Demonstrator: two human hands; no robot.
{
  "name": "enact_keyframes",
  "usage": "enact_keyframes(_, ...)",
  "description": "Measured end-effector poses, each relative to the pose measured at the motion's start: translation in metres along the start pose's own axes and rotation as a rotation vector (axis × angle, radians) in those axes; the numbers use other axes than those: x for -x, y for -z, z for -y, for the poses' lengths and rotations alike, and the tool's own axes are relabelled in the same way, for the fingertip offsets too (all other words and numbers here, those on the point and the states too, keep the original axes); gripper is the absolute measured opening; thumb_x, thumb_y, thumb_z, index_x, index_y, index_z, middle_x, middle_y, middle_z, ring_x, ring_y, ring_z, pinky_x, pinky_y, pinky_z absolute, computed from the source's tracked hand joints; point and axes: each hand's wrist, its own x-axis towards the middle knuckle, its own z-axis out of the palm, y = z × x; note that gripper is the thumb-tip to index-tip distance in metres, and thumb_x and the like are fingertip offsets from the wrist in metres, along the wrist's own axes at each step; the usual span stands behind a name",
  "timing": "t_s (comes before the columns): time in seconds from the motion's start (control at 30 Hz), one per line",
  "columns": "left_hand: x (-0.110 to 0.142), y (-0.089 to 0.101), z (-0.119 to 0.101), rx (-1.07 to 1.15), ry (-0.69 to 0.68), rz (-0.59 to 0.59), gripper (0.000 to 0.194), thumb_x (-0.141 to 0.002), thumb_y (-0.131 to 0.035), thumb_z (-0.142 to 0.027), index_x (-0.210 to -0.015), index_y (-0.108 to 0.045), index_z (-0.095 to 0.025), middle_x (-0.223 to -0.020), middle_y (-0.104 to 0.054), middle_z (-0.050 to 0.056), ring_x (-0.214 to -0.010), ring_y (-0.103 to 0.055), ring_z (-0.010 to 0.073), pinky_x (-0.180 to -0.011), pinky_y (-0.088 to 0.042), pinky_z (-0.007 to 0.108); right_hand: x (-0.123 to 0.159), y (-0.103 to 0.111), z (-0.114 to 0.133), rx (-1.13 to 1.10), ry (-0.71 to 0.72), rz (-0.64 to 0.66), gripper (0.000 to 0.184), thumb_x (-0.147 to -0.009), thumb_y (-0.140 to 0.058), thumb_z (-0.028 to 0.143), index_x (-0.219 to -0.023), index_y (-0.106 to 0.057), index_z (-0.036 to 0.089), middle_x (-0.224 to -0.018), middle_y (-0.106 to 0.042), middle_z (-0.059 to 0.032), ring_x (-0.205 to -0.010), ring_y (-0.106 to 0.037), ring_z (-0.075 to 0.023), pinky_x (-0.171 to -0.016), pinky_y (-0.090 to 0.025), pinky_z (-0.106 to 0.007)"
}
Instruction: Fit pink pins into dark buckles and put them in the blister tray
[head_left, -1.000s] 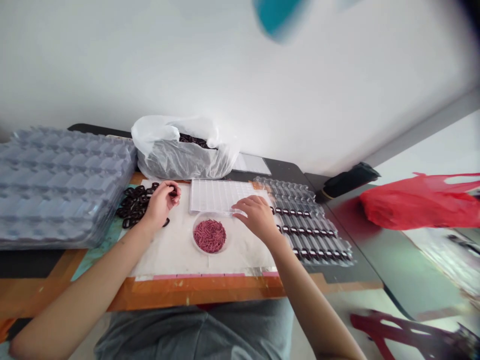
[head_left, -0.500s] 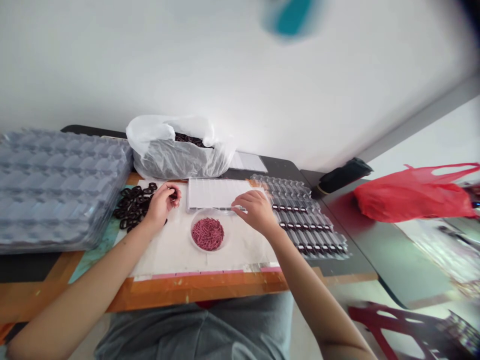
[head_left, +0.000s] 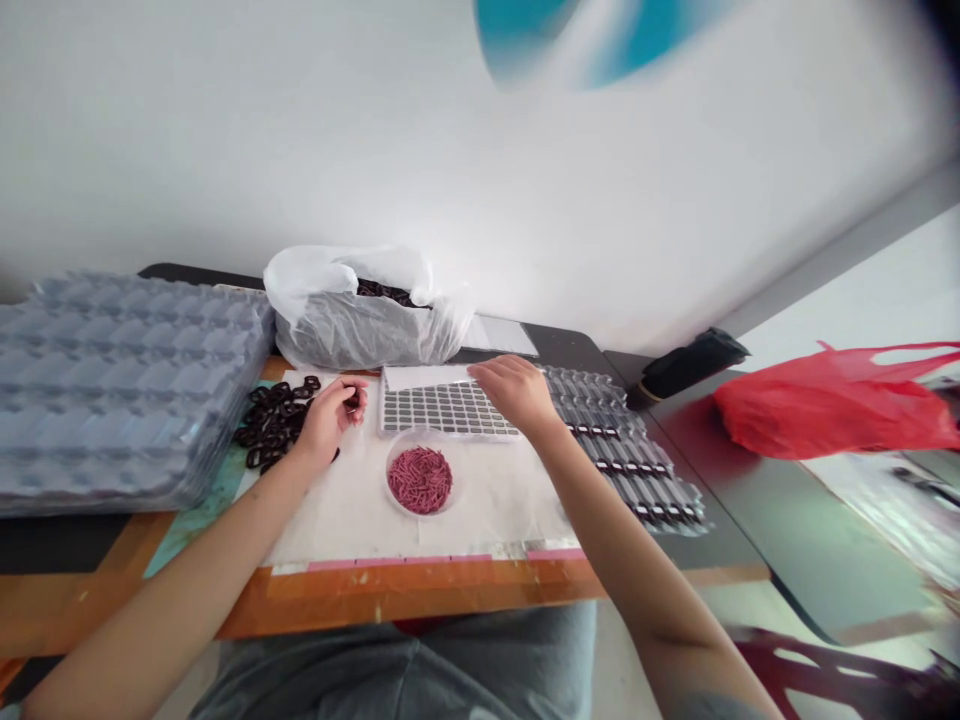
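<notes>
My left hand [head_left: 328, 418] is closed in a pinch on a small black ring, beside a pile of black rings [head_left: 271, 420] on the white sheet [head_left: 360, 510]. My right hand [head_left: 517, 392] is closed on a white cover sheet [head_left: 424, 376], peeled up toward the far edge of a sheet of small grey labels [head_left: 442, 408]. A clear round dish of pink-red pins [head_left: 420, 478] sits just in front of the label sheet, between my hands.
A stack of clear blister trays [head_left: 112, 390] fills the left. A white plastic bag of black rings [head_left: 360, 310] stands at the back. A clear tray with black parts [head_left: 622, 450] lies at right. Beyond it are a black object [head_left: 690, 362] and a red bag [head_left: 832, 400].
My right hand has moved from the near edge of the label sheet to its far edge, drawing the white cover back so the grey labels show. My left hand has stayed put.
</notes>
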Motion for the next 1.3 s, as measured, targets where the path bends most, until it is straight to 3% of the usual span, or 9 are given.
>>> enact_keyframes(0.27, -0.004, 0.003, -0.001, 0.108, 0.126, -0.061, 0.036, -0.071, -0.058, -0.018, -0.104, -0.067, -0.008, -0.066, -0.058, 0.002, -0.051, -0.046, 0.0098, -0.046, -0.036, 0.02, -0.028, 0.005, -0.007, -0.02, -0.166, -0.014, 0.027, -0.096, -0.047, 0.02, -0.102, -0.074, 0.022, -0.098, -0.077, -0.0041, -0.087, -0.068, -0.0193, -0.077, -0.046, -0.029)
enact_keyframes(0.7, -0.003, 0.002, -0.005, 0.15, 0.154, -0.082, 0.035, -0.071, -0.057, -0.018, -0.103, -0.068, -0.009, -0.067, -0.056, 0.001, -0.051, -0.045, 0.0092, -0.047, -0.037, 0.02, -0.036, 0.025, -0.012, -0.076, -0.306, 0.019, 0.023, -0.094, -0.053, 0.029, -0.1, -0.075, 0.026, -0.096, -0.077, -0.0028, -0.087, -0.07, -0.0213, -0.07, -0.048, -0.029)
enact_keyframes(0.93, -0.006, 0.006, 0.002, 0.058, 0.069, -0.071, 0.025, -0.067, -0.071, -0.022, -0.09, -0.068, -0.012, -0.063, -0.054, -0.002, -0.05, -0.043, 0.0068, -0.046, -0.034, 0.018, -0.029, 0.038, -0.006, -0.182, -0.327, 0.041, 0.022, -0.093, -0.054, 0.03, -0.099, -0.075, 0.023, -0.1, -0.077, -0.0041, -0.09, -0.071, -0.023, -0.076, -0.052, -0.032)
enact_keyframes(1.13, -0.006, 0.01, 0.009, -0.158, -0.024, -0.077, 0.041, -0.065, -0.083, -0.037, -0.099, -0.071, -0.017, -0.054, -0.045, -0.007, -0.047, -0.037, 0.0063, -0.046, -0.031, 0.019, -0.022, 0.055, 0.013, -0.284, -0.272, -0.037, 0.029, -0.094, -0.052, 0.041, -0.096, -0.076, 0.024, -0.094, -0.077, -0.004, -0.084, -0.072, -0.0217, -0.074, -0.054, -0.031)
enact_keyframes(1.3, -0.006, 0.011, 0.011, -0.242, -0.08, -0.088, 0.034, -0.063, -0.083, -0.038, -0.088, -0.071, -0.017, -0.054, -0.046, -0.006, -0.046, -0.037, 0.0068, -0.045, -0.031, 0.021, -0.022, 0.063, 0.028, -0.347, -0.243, -0.034, 0.028, -0.093, -0.054, 0.042, -0.094, -0.076, 0.025, -0.095, -0.077, -0.0031, -0.076, -0.072, -0.0205, -0.067, -0.053, -0.03)
